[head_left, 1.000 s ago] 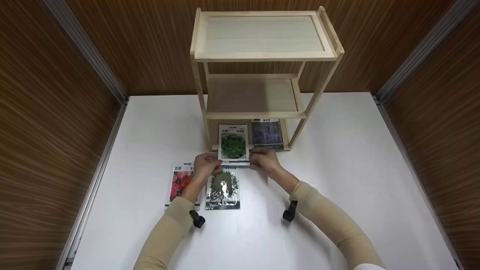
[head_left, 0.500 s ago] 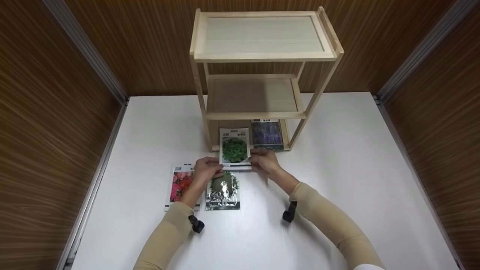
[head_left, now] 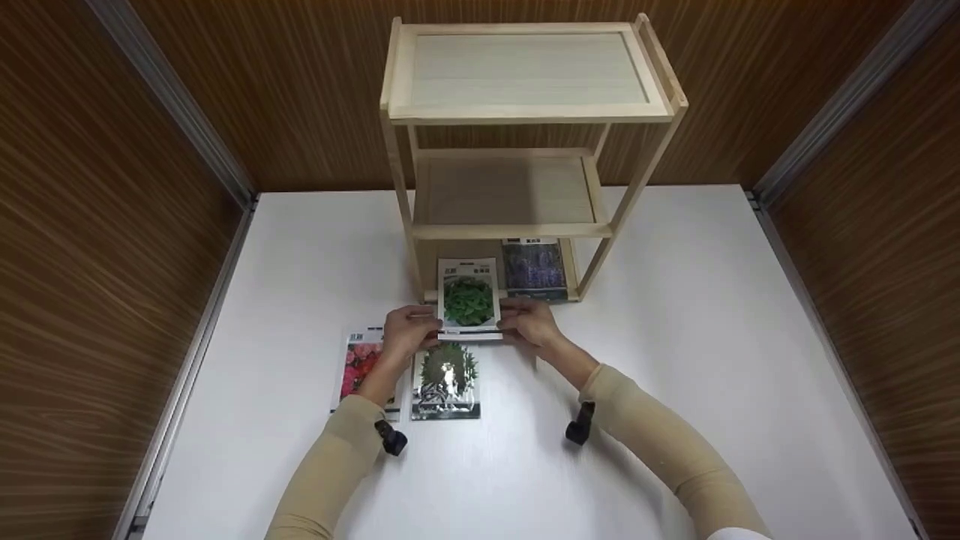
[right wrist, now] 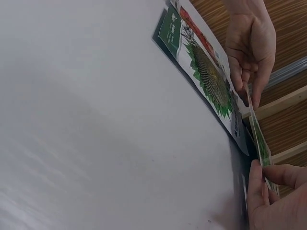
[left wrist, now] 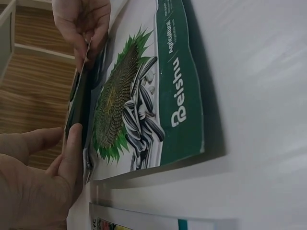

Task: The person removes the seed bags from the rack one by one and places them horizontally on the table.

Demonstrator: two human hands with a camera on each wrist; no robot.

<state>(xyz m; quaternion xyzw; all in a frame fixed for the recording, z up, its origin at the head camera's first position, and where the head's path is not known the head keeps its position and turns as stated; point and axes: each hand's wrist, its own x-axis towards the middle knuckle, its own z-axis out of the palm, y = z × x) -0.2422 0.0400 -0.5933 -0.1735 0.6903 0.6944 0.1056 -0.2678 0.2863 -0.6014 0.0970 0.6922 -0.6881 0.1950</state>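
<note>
A seed packet picturing green leaves (head_left: 469, 300) is held at the front of the wooden rack's bottom shelf. My left hand (head_left: 409, 331) pinches its left edge between thumb and fingers. On the opposite edge, my right hand (head_left: 531, 321) pinches it likewise; the right wrist view shows the packet (right wrist: 261, 143) edge-on and raised between both hands. Just in front lies a sunflower seed packet (head_left: 448, 386) on the table. Left of that is a red-flower seed packet (head_left: 358, 371), partly covered by my left forearm.
The three-tier wooden rack (head_left: 517, 230) stands at the back of the white table (head_left: 712, 337). A purple-flower seed packet (head_left: 534, 268) sits on the right of its bottom shelf. Wood-grain panels (head_left: 315, 97) enclose the back and sides.
The green-leaf packet has shifted slightly toward me, its top edge now lower in the head view. Both hands keep their pinch on it. The other packets stay in place.
</note>
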